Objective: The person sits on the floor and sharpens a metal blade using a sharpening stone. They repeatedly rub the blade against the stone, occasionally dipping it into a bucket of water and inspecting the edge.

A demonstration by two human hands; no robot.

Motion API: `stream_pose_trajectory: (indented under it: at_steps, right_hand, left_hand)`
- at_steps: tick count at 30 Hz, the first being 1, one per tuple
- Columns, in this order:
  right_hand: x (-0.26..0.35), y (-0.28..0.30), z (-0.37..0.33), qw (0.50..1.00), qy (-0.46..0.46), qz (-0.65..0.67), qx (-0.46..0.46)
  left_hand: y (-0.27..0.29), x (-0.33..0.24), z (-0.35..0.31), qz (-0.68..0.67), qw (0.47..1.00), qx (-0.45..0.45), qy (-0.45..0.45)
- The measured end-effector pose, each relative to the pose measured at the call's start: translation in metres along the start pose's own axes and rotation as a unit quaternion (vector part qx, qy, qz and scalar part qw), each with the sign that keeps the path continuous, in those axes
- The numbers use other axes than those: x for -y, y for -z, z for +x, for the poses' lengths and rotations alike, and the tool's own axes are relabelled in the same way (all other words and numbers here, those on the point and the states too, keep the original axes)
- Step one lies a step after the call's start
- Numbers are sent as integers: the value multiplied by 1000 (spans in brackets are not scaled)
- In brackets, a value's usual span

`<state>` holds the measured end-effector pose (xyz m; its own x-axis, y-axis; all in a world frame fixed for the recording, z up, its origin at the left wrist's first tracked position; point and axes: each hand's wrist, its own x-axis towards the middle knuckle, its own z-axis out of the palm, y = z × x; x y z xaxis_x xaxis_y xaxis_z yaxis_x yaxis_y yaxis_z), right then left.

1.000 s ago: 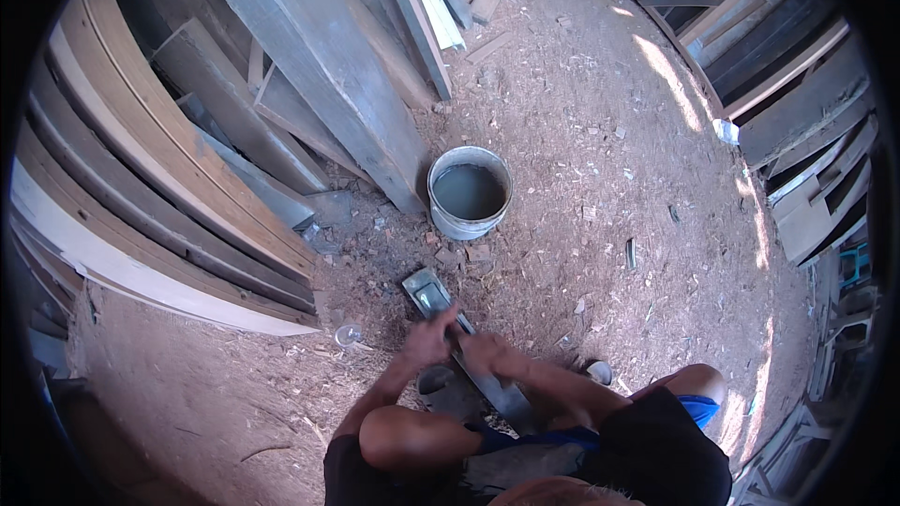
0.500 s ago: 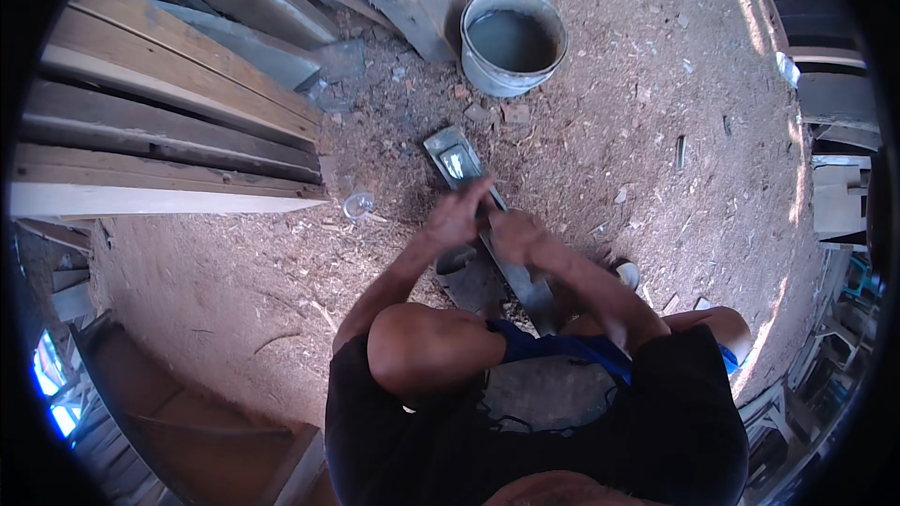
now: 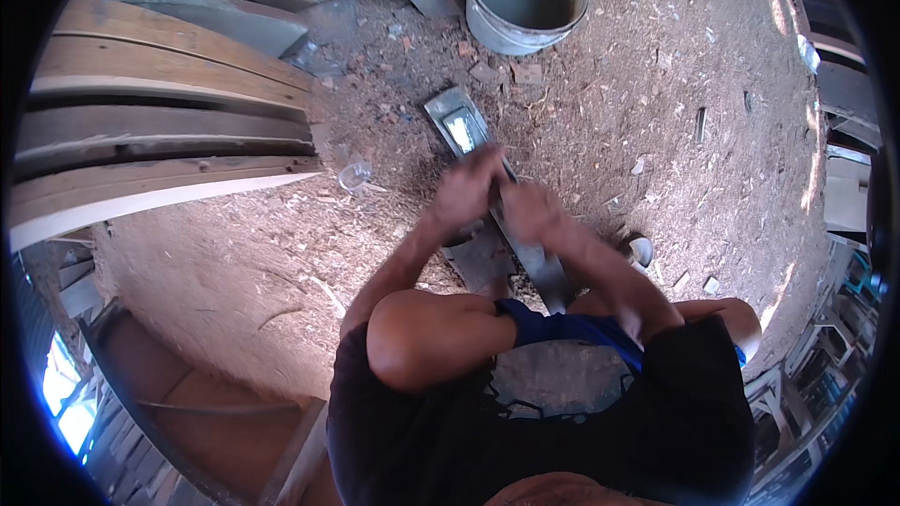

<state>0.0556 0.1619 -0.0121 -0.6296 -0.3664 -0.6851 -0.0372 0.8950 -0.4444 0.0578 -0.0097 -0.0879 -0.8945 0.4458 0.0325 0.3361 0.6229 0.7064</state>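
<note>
A long narrow grey board lies on the ground in front of my bent legs, slanting away to the left. A wet, shiny rectangular block rests on its far end. My left hand is closed over the board just behind the block. Close beside it on the right, my right hand is closed too. Both are slightly blurred, and whatever they grip is hidden beneath the fingers. A flat grey-brown piece lies left of the board, below my left hand.
A bucket of greyish water stands beyond the board. Stacked wooden planks reach in from the left, near a clear plastic cup. A brown wooden trough-like piece lies lower left. Wood shavings and chips cover the dirt floor.
The view has shifted, so the bucket, block and board appear higher in the picture. Both hands stay closed together over the board, with little clear movement along it.
</note>
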Motion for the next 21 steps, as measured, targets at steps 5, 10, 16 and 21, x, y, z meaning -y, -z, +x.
stream_pose_trajectory:
  at_steps: [5, 10, 16, 21]
  right_hand:
    - [1, -30, -6, 998, -50, 1, 46]
    - [23, 40, 57, 997, 60, 12, -50]
    - [-17, -43, -12, 998, 15, -27, 46]
    - [-1, -25, 14, 998, 45, -4, -36]
  left_hand:
    - [-19, 3, -21, -14, 999, -3, -45]
    - [65, 52, 63, 11, 999, -1, -49]
    - [-21, -3, -26, -1, 997, -24, -68]
    - [3, 21, 5, 25, 998, -18, -51]
